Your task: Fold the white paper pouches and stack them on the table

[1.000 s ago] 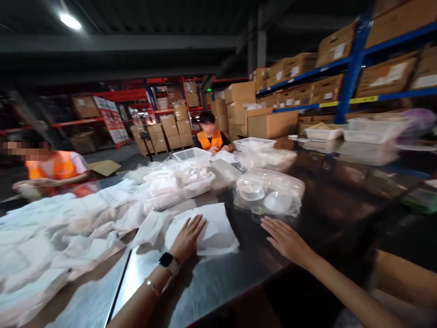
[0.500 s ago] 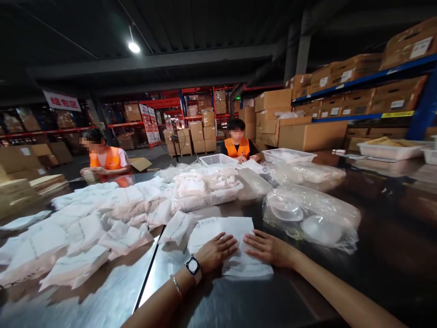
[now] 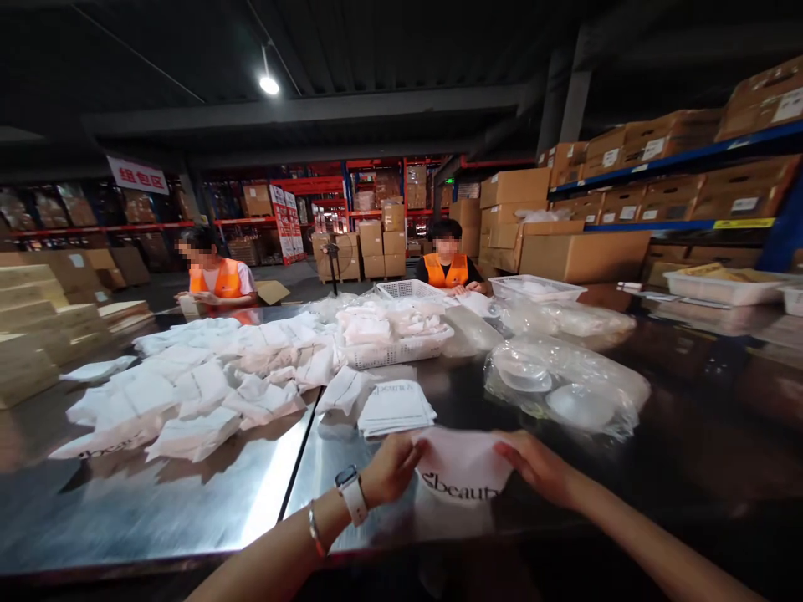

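A white bag (image 3: 465, 458) printed with "beauty" is raised off the table between my hands, its upper edge stretched between them. My left hand (image 3: 394, 468), with a watch and a bracelet on the wrist, pinches the left corner. On the other side my right hand (image 3: 544, 468) grips the right corner. Just beyond my left hand lies a flat stack of white printed bags (image 3: 396, 408). Beside that stack rests a filled white pouch (image 3: 342, 395). I cannot tell whether the held bag contains anything.
Many filled white pouches (image 3: 188, 389) spread across the table's left side. A white basket (image 3: 395, 349) holds more. Clear plastic packs with white round pieces (image 3: 580, 405) lie to the right. Across the table are a person in an orange vest (image 3: 447, 269) and another person (image 3: 219, 280) at left.
Both hands were spread flat over a white bag on the table. Now they have closed on its corners and lifted it nearer to me, turning the print into view. The camera view has shifted.
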Tool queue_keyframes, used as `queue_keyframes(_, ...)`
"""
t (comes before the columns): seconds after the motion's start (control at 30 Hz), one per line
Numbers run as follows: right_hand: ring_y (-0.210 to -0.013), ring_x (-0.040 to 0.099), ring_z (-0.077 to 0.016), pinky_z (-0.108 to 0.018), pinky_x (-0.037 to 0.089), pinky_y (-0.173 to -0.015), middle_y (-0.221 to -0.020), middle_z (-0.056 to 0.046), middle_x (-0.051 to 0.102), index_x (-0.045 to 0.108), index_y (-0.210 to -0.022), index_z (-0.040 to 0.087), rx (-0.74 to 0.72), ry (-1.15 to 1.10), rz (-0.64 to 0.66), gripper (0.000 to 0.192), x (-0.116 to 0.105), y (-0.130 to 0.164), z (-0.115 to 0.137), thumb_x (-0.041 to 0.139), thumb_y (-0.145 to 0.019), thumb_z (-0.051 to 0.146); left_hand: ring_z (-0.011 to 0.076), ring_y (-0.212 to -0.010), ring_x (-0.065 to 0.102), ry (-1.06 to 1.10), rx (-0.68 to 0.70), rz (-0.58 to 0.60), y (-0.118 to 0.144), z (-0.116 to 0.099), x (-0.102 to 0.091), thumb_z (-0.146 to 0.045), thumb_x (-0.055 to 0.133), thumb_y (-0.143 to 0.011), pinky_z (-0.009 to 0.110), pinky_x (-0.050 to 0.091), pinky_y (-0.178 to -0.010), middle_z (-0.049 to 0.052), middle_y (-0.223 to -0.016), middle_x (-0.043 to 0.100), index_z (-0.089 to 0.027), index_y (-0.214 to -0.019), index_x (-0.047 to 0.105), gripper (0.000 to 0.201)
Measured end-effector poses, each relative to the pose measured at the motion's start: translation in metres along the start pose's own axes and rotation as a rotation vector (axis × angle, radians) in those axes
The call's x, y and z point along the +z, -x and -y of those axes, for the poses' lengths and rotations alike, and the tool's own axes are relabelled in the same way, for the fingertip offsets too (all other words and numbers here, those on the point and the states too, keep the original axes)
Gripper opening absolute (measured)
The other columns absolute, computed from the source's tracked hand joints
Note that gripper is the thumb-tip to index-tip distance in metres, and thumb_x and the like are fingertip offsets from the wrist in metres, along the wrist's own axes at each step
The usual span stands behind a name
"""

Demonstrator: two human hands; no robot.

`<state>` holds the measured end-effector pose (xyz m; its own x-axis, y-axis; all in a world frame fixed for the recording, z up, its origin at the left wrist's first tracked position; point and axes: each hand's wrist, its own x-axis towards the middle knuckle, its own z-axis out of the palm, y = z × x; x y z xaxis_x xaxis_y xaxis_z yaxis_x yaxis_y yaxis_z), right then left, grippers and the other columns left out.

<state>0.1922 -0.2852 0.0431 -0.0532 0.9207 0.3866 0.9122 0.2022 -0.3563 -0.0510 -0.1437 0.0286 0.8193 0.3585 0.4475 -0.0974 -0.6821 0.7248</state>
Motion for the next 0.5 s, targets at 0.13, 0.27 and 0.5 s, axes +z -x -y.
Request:
queue_keyframes(0.13,-0.068,0.063,-0.0232,-0.039,0.054,-0.070,-0.070,-0.006,0.066,0.066,-0.082,0.019,0.111,-0.059,-0.001,0.070,-0.020,-0.020,0.018,0.017,-0.091,0.068,0.0166,-0.065,0.041,0.223,-0.100,-0.215,-0.013,-0.019,-0.001,-0.050,0.040,-0.093,0.030,0.040,-0.071,0.001,-0.066,0.050,-0.019,-0.071,0.059,0.043)
queue_keyframes(0.27,-0.097,0.064,-0.0286,-0.046,0.050,-0.090,-0.093,-0.012,0.071,0.068,-0.096,0.016,0.079,-0.144,-0.123,0.071,-0.020,-0.033,0.015,0.018,-0.091,0.067,0.0156,-0.064,0.036,0.229,-0.099,-0.235,-0.024,-0.017,-0.003,-0.050,0.043,-0.092,0.029,0.038,-0.070,0.000,-0.066,0.046,-0.019,-0.070,0.055,0.040)
queue_keyframes(0.5,-0.119,0.055,-0.0229,-0.045,0.043,-0.104,-0.125,-0.012,0.061,0.060,-0.125,0.016,-0.251,0.082,0.007,0.041,0.018,0.000,-0.029,0.035,-0.094,0.025,0.0237,-0.096,0.059,0.084,0.037,0.138,0.000,0.003,-0.001,-0.028,0.050,-0.089,0.037,0.040,-0.095,0.008,-0.100,0.067,-0.021,-0.099,0.068,0.022)
